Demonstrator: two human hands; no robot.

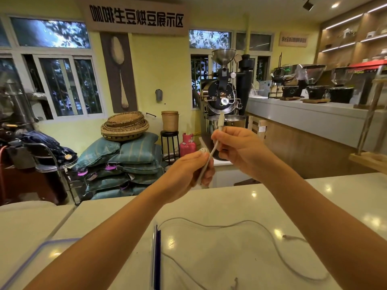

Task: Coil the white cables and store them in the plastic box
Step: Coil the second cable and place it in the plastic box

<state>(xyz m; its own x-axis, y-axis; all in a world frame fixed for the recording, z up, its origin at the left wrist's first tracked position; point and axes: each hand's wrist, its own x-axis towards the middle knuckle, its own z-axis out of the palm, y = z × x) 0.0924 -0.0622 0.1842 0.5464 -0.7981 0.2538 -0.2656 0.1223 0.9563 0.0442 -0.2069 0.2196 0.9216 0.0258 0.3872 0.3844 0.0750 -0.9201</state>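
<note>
My left hand is raised above the counter, closed around a small bundle of coiled white cable. My right hand pinches the free end of that same cable, and its plug sticks up above my fingers. A second white cable lies loose on the white counter in a wide loop, its connector at the right. The clear plastic box shows as a blue-trimmed edge at the bottom, between my forearms. A clear lid with a blue rim lies flat at the lower left.
Past the counter's far edge stand stacked green sacks topped with woven baskets, a black stool, a pink gas cylinder and a coffee roaster. A long counter with grinders runs along the right.
</note>
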